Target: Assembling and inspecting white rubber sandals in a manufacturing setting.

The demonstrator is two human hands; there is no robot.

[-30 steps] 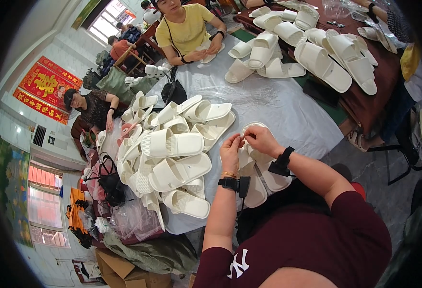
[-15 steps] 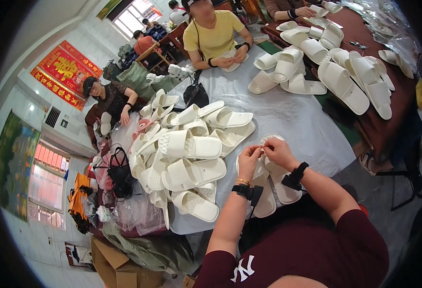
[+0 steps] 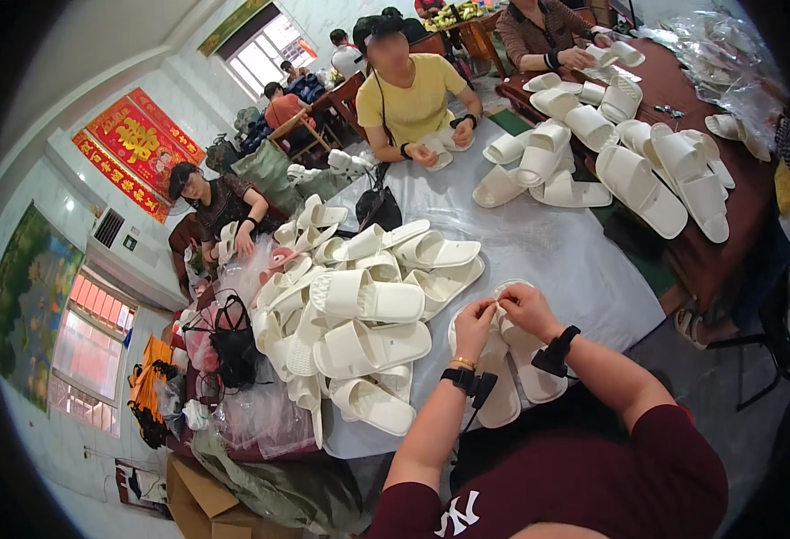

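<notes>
Maroon shirt [image 3: 583, 467], white lettering at front. Cream slippers [image 3: 501, 395], one pair, smooth-soled, on a pale plastic sheet [image 3: 583, 260] before the wearer. Left hand [image 3: 474, 325] and right hand [image 3: 529, 310]: fingertips pinched, meeting above the pair's far ends; anything between, too small to tell. Leftward, slipper heap [image 3: 372, 346], one insole bearing a small illegible dark mark. Beyond: red wall banner [image 3: 139, 144], gold characters.

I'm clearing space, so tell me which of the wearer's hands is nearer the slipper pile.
Left. The left hand is just to the right of the slipper pile; the right hand is on the left hand's far side.
</notes>
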